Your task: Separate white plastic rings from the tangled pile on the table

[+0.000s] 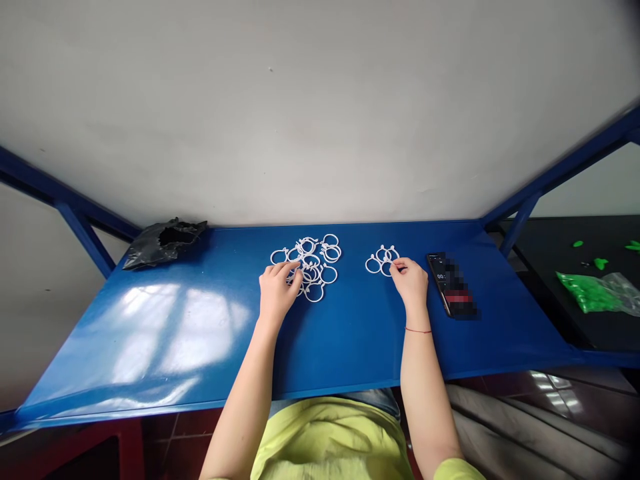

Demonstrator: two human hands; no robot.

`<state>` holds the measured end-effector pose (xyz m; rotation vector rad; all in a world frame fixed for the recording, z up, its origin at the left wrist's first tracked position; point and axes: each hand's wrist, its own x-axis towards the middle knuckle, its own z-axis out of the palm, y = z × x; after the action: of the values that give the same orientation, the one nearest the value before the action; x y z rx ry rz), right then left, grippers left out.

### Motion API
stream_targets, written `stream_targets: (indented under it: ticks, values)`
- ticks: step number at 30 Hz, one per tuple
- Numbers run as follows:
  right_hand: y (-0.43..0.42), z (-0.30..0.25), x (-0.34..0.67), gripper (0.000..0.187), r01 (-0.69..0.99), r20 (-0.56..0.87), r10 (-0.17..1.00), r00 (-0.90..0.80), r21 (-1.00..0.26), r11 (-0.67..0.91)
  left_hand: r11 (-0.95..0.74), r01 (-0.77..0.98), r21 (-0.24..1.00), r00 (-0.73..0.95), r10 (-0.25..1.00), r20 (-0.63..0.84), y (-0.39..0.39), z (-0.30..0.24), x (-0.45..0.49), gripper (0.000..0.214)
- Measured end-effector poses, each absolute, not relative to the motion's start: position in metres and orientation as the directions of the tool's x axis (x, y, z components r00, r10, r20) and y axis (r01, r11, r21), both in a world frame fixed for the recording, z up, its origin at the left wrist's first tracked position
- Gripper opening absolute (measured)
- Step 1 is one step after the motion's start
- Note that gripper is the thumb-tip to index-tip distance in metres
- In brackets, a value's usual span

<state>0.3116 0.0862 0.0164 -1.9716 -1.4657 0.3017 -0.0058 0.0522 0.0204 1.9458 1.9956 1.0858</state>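
A loose pile of white plastic rings (pixel 315 293), thin hoops with small knobs, lies on the blue tabletop (pixel 330 347). My left hand (pixel 278 288) reaches over the pile's left side. Its thumb and fingers are bent with a gap between them, and no ring is plainly held; the hand covers some rings. To the right is a smaller group of similar rings (pixel 372 266). There, my right hand (pixel 411 281) has thumb and forefinger closed at the edge of the group's nearest white ring (pixel 385 269), apparently pinching it. That ring still lies among the others.
A phone (pixel 440 280) with a lit timer lies right of my right hand. At the back left is a crumpled black plastic bag (pixel 163 243). Blue metal braces (pixel 523 223) flank the table. A dark surface at right holds a bag of green pieces (pixel 590 292).
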Motion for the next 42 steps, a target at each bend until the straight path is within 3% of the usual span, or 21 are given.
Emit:
stream_targets:
  ticks: [6,10,13,16,22,26,31,38,42]
  values:
    - [0.086,0.018,0.313,0.022,0.771,0.235,0.908,0.347,-0.623,-0.134,0.036,0.885,0.463,-0.204,0.926,0.317,0.047,0.026,0.010,0.020]
    - [0.085,0.022,0.298,0.024,0.803,0.365,0.862,0.352,-0.591,-0.078,0.060,0.898,0.435,-0.203,0.935,0.290,0.048,0.026,0.017,0.023]
    - [0.079,0.023,0.266,0.024,0.834,0.437,0.878,0.194,-0.545,0.087,0.074,0.903,0.423,-0.199,0.945,0.259,0.048,0.026,0.019,0.024]
    - [0.073,0.020,0.224,0.022,0.830,0.407,0.912,-0.045,-0.493,0.261,0.088,0.910,0.405,-0.201,0.948,0.245,0.048,0.026,0.019,0.025]
    - [0.072,0.012,0.185,0.021,0.880,0.322,0.933,-0.162,-0.380,0.285,0.070,0.913,0.402,-0.200,0.936,0.291,0.047,0.027,0.016,0.026]
    - [0.071,0.014,0.191,0.021,0.840,0.356,0.928,-0.110,-0.465,0.279,-0.054,0.894,0.445,-0.147,0.902,0.405,0.048,0.025,0.015,0.022]
    - [0.063,0.018,0.191,0.020,0.675,0.486,0.870,-0.084,-0.614,0.409,-0.337,0.778,0.530,0.031,0.863,0.504,0.050,0.017,0.023,0.024]
    - [0.057,0.019,0.185,0.022,0.550,0.565,0.823,-0.064,-0.668,0.501,-0.264,0.666,0.698,-0.068,0.910,0.409,0.046,0.013,0.033,0.027]
    - [0.057,0.019,0.185,0.022,0.475,0.599,0.798,-0.070,-0.683,0.555,-0.307,0.636,0.708,-0.078,0.887,0.455,0.044,0.017,0.034,0.021]
